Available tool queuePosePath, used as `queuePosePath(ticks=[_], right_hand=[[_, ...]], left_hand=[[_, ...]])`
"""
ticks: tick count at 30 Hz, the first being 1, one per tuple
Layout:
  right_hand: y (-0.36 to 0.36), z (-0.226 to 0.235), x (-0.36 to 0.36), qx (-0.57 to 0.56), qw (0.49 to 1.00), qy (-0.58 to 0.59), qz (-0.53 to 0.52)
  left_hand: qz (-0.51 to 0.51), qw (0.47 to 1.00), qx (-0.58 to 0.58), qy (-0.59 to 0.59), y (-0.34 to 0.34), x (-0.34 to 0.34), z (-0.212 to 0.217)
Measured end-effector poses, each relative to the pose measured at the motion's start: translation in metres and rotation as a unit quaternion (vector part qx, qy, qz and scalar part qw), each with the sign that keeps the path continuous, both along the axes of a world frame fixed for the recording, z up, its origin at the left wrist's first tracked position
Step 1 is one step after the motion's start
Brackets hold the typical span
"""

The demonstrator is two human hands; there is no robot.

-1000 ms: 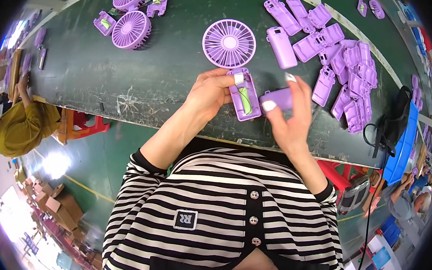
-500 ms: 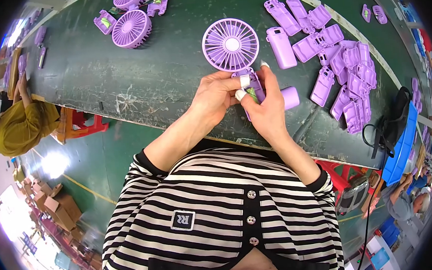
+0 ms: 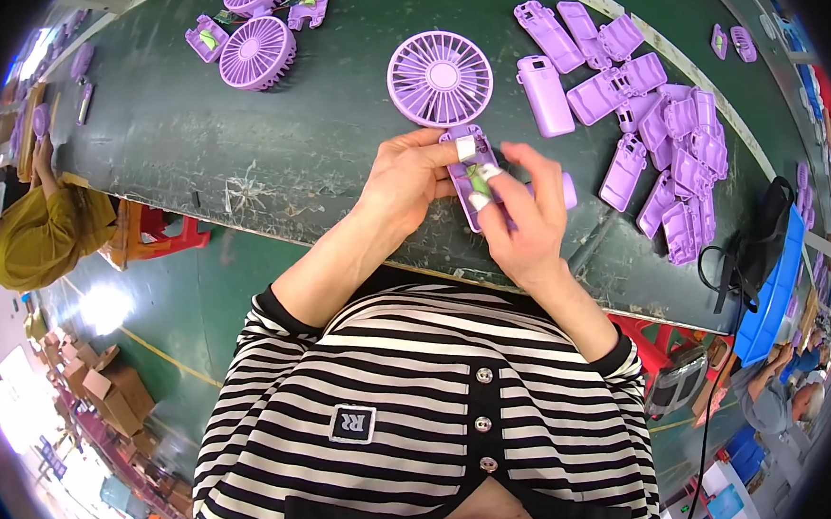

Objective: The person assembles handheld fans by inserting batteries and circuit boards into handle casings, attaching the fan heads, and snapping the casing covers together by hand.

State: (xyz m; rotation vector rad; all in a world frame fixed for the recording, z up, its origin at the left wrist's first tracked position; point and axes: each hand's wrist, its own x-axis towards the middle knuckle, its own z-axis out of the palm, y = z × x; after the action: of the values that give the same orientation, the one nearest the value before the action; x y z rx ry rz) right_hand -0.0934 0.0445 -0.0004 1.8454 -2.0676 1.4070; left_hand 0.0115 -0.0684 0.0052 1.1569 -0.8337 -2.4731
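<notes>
Well, we had the fan (image 3: 440,75) at the near side of the counter (image 3: 332,141), its open handle (image 3: 465,190) towards us. Our left hand (image 3: 407,178) was closed around the handle's upper part, thumb on top. Our right hand (image 3: 533,220) was half curled, fingertips over the green battery (image 3: 478,183); we could not tell whether they gripped it. Partly behind that hand lay a cover (image 3: 568,191), with piled casings (image 3: 683,153) farther right.

Round-headed purple fan (image 3: 442,75) faces up, its handle (image 3: 467,205) open (green cylinder (image 3: 479,185) inside).
</notes>
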Motion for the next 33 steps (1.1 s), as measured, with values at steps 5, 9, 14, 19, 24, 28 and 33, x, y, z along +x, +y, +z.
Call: queuePosePath(ticks=[5, 9, 14, 19, 24, 28, 33], right_hand=[[0.006, -0.003, -0.001, 0.023, 0.999, -0.013, -0.029], [0.0, 0.006, 0.005, 0.068, 0.984, -0.152, -0.065], [0.0, -0.001, 0.005, 0.012, 0.999, -0.042, -0.015], [-0.005, 0.004, 0.004, -0.019, 0.999, 0.035, 0.004], [-0.015, 0.003, 0.0, 0.014, 0.995, 0.096, -0.024], [-0.015, 0.002, -0.001, 0.004, 0.994, 0.093, -0.053], [-0.017, 0.003, 0.0, 0.018, 0.998, -0.001, -0.056]], left_hand=[[0.004, 1.0, 0.002, -0.003, 0.002, -0.001, 0.006], [0.0, 1.0, 0.001, -0.007, 0.004, -0.002, -0.003], [0.026, 0.999, 0.015, 0.027, 0.009, -0.003, 0.003], [0.046, 0.999, 0.007, 0.012, 0.01, -0.005, 0.001], [0.091, 0.996, -0.019, 0.0, 0.012, -0.013, -0.003], [0.113, 0.993, -0.045, -0.01, 0.017, -0.021, 0.002], [0.136, 0.988, -0.077, 0.005, 0.018, -0.026, -0.006]])
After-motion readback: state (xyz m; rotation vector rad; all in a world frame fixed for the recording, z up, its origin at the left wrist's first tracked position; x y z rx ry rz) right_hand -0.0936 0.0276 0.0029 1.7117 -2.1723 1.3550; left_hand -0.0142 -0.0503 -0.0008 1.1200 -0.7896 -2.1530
